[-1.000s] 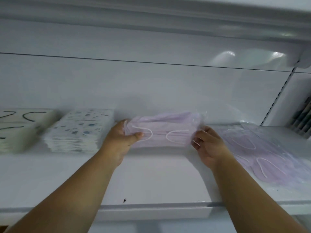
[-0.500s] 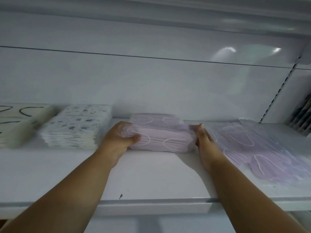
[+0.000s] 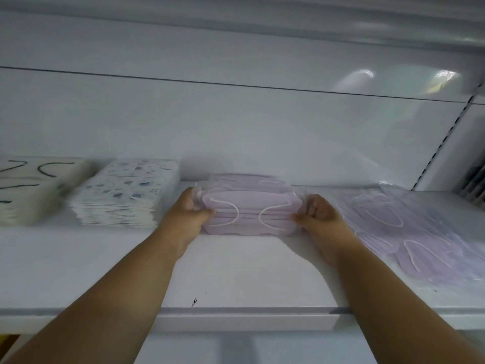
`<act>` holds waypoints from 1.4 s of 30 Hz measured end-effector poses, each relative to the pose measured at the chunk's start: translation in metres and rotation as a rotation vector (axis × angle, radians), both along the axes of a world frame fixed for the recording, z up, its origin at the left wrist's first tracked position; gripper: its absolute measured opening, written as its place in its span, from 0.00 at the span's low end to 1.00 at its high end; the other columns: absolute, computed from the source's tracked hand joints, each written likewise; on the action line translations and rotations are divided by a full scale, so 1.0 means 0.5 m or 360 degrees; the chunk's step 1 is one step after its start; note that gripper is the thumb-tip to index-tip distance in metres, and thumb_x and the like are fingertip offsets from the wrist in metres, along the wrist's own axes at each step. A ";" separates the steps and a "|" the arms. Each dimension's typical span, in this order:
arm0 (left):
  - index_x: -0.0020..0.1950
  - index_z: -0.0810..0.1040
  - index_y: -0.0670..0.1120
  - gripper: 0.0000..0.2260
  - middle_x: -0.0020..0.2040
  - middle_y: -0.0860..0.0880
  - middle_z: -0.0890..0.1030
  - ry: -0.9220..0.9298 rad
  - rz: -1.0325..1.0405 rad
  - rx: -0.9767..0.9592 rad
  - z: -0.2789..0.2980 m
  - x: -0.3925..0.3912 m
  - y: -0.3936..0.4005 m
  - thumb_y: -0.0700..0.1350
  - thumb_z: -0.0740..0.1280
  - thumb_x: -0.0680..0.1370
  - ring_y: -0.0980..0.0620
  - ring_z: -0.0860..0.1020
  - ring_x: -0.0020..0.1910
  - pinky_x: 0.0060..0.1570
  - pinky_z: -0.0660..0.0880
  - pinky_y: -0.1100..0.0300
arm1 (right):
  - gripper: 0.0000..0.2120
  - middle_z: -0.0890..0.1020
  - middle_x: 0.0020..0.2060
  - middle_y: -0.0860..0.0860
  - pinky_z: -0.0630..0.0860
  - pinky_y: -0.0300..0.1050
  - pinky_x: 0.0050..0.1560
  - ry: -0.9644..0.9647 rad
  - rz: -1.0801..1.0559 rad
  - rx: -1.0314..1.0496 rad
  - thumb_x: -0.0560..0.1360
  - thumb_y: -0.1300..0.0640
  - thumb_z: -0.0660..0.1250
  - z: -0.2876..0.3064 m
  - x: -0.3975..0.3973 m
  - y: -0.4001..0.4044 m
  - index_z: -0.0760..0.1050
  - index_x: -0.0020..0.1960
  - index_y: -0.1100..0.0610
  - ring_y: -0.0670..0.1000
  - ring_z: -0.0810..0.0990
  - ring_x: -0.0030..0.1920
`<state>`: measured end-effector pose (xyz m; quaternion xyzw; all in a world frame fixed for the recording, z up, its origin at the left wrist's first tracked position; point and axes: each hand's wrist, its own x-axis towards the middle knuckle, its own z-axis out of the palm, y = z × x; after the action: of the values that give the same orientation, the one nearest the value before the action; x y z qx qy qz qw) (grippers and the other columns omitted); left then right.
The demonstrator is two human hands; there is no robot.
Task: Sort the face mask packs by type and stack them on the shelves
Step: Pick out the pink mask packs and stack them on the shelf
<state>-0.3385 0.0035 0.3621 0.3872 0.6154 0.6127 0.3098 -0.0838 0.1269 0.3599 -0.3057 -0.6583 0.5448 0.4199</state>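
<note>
Both hands are on the lilac mask packs rn, one at each end. The bundle sits on the white shelf, roughly mid-shelf, pushed toward the far side, w/ another lilac pack peeking out just behind/under it near the back wall.

Left hand is at the left end of the bundle, fingers wrapped around the edge of the plastic, thumb lying across the near front face. Right hand is at the right end, fingers curled in tight, thumb tip touching the front right corner of the packs. So the bundle is squeezed between the two hands, touching both. Packs look flat-ish, white ear loops visible thru the wrap.

Other stuff on the same shelf:
- left of the left hand, just beside it: a neat stack of white packs w/ blue speckle print
- further left, at the frame edge: a cream stack w/ dark ear loops, pretty blurry
- right of the right hand: a loose messy spread of more lilac packs, lying flat and overlapping, running toward the near right edge of the shelf

Tiny dark mark near the front lip of the shelf, can't tell what it is.
</note>
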 end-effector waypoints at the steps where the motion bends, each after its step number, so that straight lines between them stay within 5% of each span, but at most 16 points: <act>1: 0.58 0.79 0.52 0.20 0.55 0.50 0.85 0.0019 -0.0025 -0.0020 0.003 0.002 -0.002 0.38 0.71 0.68 0.46 0.81 0.59 0.63 0.76 0.46 | 0.11 0.83 0.40 0.46 0.76 0.47 0.47 -0.0048 0.0026 -0.0028 0.72 0.68 0.71 0.002 0.001 0.000 0.77 0.46 0.52 0.46 0.80 0.42; 4: 0.61 0.79 0.57 0.19 0.56 0.55 0.84 0.0194 -0.0046 -0.0079 0.004 0.008 -0.004 0.44 0.68 0.71 0.52 0.81 0.59 0.65 0.75 0.48 | 0.09 0.84 0.44 0.52 0.78 0.44 0.46 0.0034 0.0118 -0.0165 0.76 0.68 0.66 0.012 -0.004 -0.008 0.80 0.50 0.56 0.48 0.81 0.43; 8: 0.60 0.77 0.59 0.20 0.56 0.57 0.83 0.0326 0.0091 -0.0087 0.004 0.000 -0.009 0.56 0.67 0.68 0.53 0.81 0.58 0.63 0.76 0.47 | 0.04 0.81 0.34 0.40 0.72 0.39 0.42 -0.0173 -0.0104 0.0023 0.79 0.60 0.65 0.010 -0.002 -0.006 0.77 0.46 0.55 0.39 0.76 0.34; 11: 0.56 0.78 0.54 0.13 0.50 0.54 0.84 0.0346 0.0120 -0.0136 0.005 -0.001 -0.011 0.50 0.72 0.72 0.50 0.81 0.52 0.57 0.78 0.53 | 0.08 0.83 0.35 0.43 0.71 0.42 0.41 -0.0155 -0.0090 0.0010 0.80 0.63 0.66 0.004 0.000 -0.004 0.79 0.44 0.53 0.41 0.77 0.34; 16: 0.58 0.80 0.50 0.16 0.55 0.51 0.85 0.0209 0.0061 -0.0034 0.003 -0.006 -0.008 0.36 0.74 0.74 0.51 0.82 0.56 0.63 0.77 0.51 | 0.11 0.81 0.33 0.50 0.71 0.42 0.35 0.0060 -0.0093 -0.0076 0.73 0.74 0.66 0.006 -0.003 0.002 0.75 0.43 0.59 0.48 0.75 0.32; 19: 0.60 0.79 0.48 0.18 0.53 0.49 0.85 0.0238 0.0141 -0.0067 -0.003 -0.008 0.001 0.39 0.76 0.73 0.47 0.82 0.55 0.62 0.77 0.48 | 0.15 0.82 0.35 0.52 0.76 0.44 0.37 0.0200 -0.0033 -0.0197 0.72 0.79 0.63 0.016 -0.008 -0.007 0.75 0.45 0.61 0.50 0.80 0.34; 25: 0.51 0.79 0.57 0.17 0.49 0.54 0.84 0.0251 0.0202 -0.0005 0.008 0.003 -0.002 0.34 0.73 0.75 0.51 0.82 0.52 0.57 0.77 0.55 | 0.06 0.86 0.43 0.55 0.84 0.49 0.46 0.0466 0.0217 -0.0529 0.76 0.60 0.66 0.043 -0.006 -0.024 0.82 0.48 0.59 0.52 0.85 0.41; 29: 0.53 0.80 0.56 0.19 0.51 0.55 0.85 0.0217 0.0085 0.0018 0.010 0.001 -0.008 0.32 0.71 0.76 0.53 0.82 0.53 0.59 0.78 0.56 | 0.11 0.84 0.34 0.53 0.81 0.42 0.35 0.0545 0.0194 -0.0613 0.81 0.64 0.60 0.058 -0.006 -0.035 0.79 0.45 0.62 0.49 0.83 0.32; 35: 0.56 0.78 0.54 0.20 0.53 0.56 0.85 0.0174 0.0002 0.0029 0.009 0.008 -0.006 0.33 0.76 0.72 0.59 0.82 0.52 0.56 0.76 0.63 | 0.12 0.75 0.24 0.52 0.71 0.37 0.24 0.0491 -0.0117 -0.0633 0.79 0.66 0.65 0.050 -0.011 -0.020 0.75 0.38 0.58 0.48 0.73 0.22; 42: 0.59 0.76 0.52 0.19 0.50 0.53 0.82 0.0396 0.0175 -0.0152 0.012 0.012 0.001 0.40 0.77 0.73 0.53 0.80 0.49 0.52 0.78 0.57 | 0.08 0.78 0.34 0.51 0.71 0.38 0.29 0.0600 -0.0231 -0.0786 0.79 0.65 0.66 0.045 -0.018 -0.008 0.76 0.43 0.56 0.47 0.74 0.31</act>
<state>-0.3323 0.0042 0.3680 0.4106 0.6976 0.5462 0.2152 -0.0930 0.1230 0.3822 -0.3384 -0.3931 0.7038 0.4853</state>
